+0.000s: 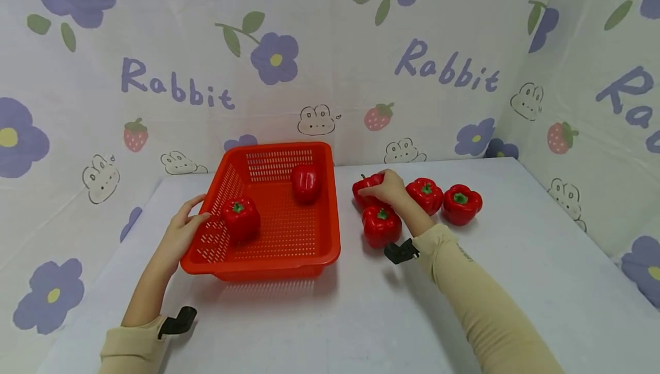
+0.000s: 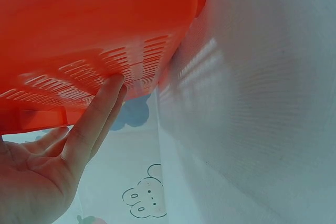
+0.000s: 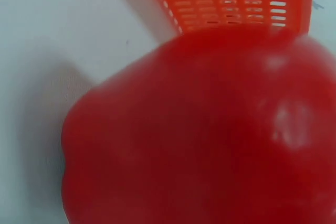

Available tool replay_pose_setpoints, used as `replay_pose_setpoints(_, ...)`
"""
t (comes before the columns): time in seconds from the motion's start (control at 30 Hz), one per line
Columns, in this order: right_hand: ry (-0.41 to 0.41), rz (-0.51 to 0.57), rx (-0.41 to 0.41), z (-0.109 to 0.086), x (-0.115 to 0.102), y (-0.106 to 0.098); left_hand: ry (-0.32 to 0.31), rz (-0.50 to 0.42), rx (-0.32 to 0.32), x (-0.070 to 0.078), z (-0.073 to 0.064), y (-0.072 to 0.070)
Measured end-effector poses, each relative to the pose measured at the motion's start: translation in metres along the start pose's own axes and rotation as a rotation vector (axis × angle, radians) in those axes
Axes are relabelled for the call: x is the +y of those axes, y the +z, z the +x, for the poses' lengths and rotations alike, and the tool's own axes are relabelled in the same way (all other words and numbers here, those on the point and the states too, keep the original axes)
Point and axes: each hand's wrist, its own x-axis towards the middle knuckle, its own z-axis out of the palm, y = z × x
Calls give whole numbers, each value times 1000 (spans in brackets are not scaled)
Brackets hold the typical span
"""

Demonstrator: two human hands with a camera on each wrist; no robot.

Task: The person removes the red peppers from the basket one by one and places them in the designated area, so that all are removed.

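A red plastic basket (image 1: pixel 289 260) with slotted walls stands left of centre, holding one red bell pepper (image 1: pixel 241 219) at its left and another bell pepper (image 1: pixel 306 183) at the back right. At its left side, my left hand (image 1: pixel 181 229) holds the rim with the thumb on top; its long fingers (image 2: pixel 97 114) lie against the slotted outer wall. To the right of the basket, my right hand (image 1: pixel 389 188) grips a red bell pepper (image 1: pixel 363 189) from above. Just in front of that hand sits another bell pepper (image 1: pixel 381 228), whose red side (image 3: pixel 210 129) fills the right wrist view and hides the fingers there.
Right of my right forearm, two more red bell peppers, a nearer-centre one (image 1: pixel 425 193) and an outer one (image 1: pixel 461 204), sit side by side. Everything stands on a white table (image 1: pixel 330 328). A patterned cloth wall (image 1: pixel 330 65) rises along the back edge and the sides.
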Motion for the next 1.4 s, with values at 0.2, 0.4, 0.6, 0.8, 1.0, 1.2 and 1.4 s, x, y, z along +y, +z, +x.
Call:
replay_pose_setpoints(0.2, -9, 88, -35, -4, -1, 0, -3, -2, 1, 1, 0, 1)
replay_pose_setpoints(0.4, 10, 149, -59, -2, 0, -4, 5, 3, 4, 2, -1, 0)
replay_pose_setpoints(0.6, 30, 222, -77, 1, 4, -7, 18, 4, 7, 3, 0, 1)
replay_pose_setpoints(0.8, 9, 242, -94, 1, 8, -8, 14, -1, 5, 2, 0, 0)
replay_pose_setpoints(1.0, 1, 237, -104, -3, 6, -10, -3, -1, 2, -2, 2, 0)
replay_pose_setpoints(1.2, 30, 229, -103, -7, 6, -12, 0, 8, 6, -2, 2, 1)
replay_pose_setpoints(1.4, 16, 236, -104, -10, 9, -13, 11, 10, 7, 1, -1, 1)
